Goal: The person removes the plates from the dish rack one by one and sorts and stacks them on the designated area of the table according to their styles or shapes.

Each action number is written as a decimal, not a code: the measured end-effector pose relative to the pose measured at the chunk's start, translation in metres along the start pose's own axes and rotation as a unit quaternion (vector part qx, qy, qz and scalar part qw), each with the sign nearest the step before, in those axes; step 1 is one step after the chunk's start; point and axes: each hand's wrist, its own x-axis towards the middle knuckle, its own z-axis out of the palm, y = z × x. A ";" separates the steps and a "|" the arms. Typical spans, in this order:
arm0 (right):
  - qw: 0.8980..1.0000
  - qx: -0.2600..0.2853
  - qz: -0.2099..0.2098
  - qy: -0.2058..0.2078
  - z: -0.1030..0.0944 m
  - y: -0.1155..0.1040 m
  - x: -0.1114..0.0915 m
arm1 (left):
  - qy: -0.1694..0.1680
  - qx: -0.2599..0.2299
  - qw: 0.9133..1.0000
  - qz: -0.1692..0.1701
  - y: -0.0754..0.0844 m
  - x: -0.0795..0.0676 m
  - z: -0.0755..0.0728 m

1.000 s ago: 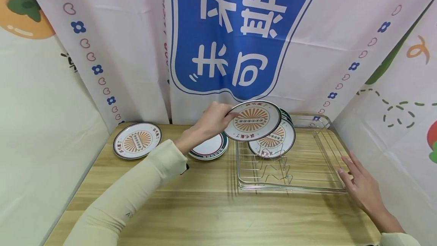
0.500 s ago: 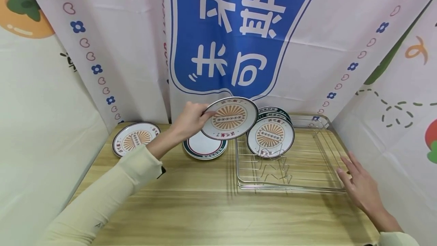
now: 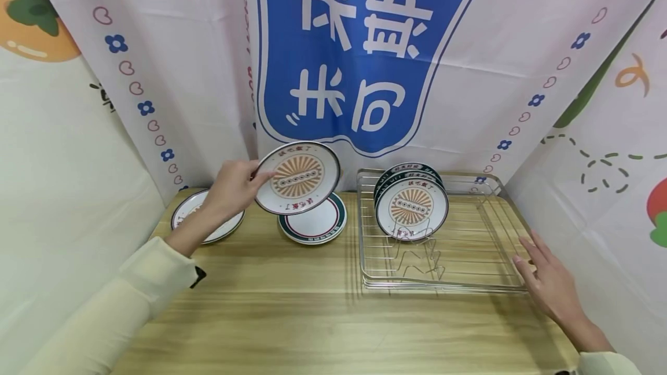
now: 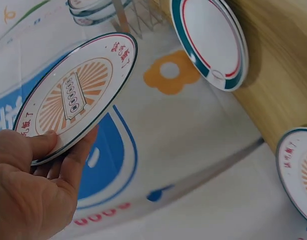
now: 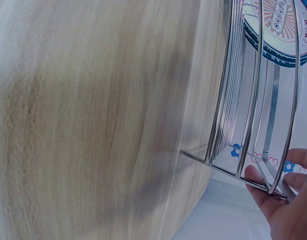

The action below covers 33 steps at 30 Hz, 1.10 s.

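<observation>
Left hand (image 3: 231,184) with its grip pinching the left edge of a sunburst-patterned plate (image 3: 298,178), thumb laid on the decorated face and fingers beneath. The plate is held tilted in the air, its face toward the head camera, where its lower edge overlaps the green-rimmed plates (image 3: 315,225); the left wrist view shows it well apart from them. These green-rimmed plates lie stacked flat on the wood-grained worktop (image 3: 333,328), just beside the left side of the wire dish rack (image 3: 448,287). A second sunburst plate (image 3: 224,229) lies to their left, partly covered by the left hand and wrist in the head view and cut off by the frame in the left wrist view. Inside the rack, toward its left end, a third sunburst plate (image 3: 411,208) stands leaning back, with at least two dark-green-rimmed plates (image 3: 387,177) standing close behind it. The right hand (image 3: 549,282) rests at the right end of the rack, its grip spread, thumb apart from the fingers and touching the wire. Pale sleeves (image 3: 120,300) cover both forearms, and a dark band (image 3: 198,277) shows at the left cuff. Behind the worktop hangs a printed white cloth (image 3: 469,103) bearing a blue panel (image 3: 354,68) with white characters.
</observation>
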 end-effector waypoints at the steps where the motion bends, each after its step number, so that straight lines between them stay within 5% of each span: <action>1: 1.000 -0.001 -0.001 0.002 0.000 0.001 0.000 | 0.001 -0.001 1.000 -0.008 -0.005 -0.002 -0.003; 15: 1.000 -0.001 -0.003 0.006 -0.001 0.004 0.000 | -0.006 -0.029 0.985 -0.168 -0.086 -0.025 -0.031; 23: 1.000 -0.005 -0.013 0.011 0.002 0.003 0.000 | -0.023 -0.079 0.959 -0.270 -0.133 -0.037 -0.037; 33: 1.000 -0.004 -0.013 0.018 0.003 0.000 0.001 | -0.062 -0.114 0.925 -0.356 -0.170 -0.054 -0.039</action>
